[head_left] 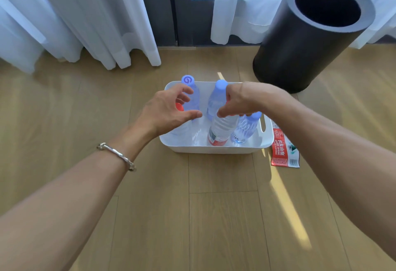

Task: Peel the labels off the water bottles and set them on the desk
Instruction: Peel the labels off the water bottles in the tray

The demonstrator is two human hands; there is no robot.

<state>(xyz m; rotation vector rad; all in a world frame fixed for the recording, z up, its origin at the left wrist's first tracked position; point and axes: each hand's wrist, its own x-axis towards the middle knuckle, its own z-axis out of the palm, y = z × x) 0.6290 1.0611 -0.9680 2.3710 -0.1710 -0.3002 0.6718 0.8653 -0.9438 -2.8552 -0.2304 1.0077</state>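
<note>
Gripping labelled bottle (221, 130), right hand (242, 99), left hand (169, 110) spread above bin (214, 148)

So there's a white bin (214, 148) on the wood floor (214, 217) with five water bottles standing in it. The right hand (242, 99) grips the top of the labelled bottle (220, 131) at the front. The left hand (169, 110), fingers loosely spread, hovers over a red-capped bottle (179, 106), holding nothing. A peeled label (282, 148) lies flat just right of the bin. Black trash can (300, 46) behind, well apart.
</note>
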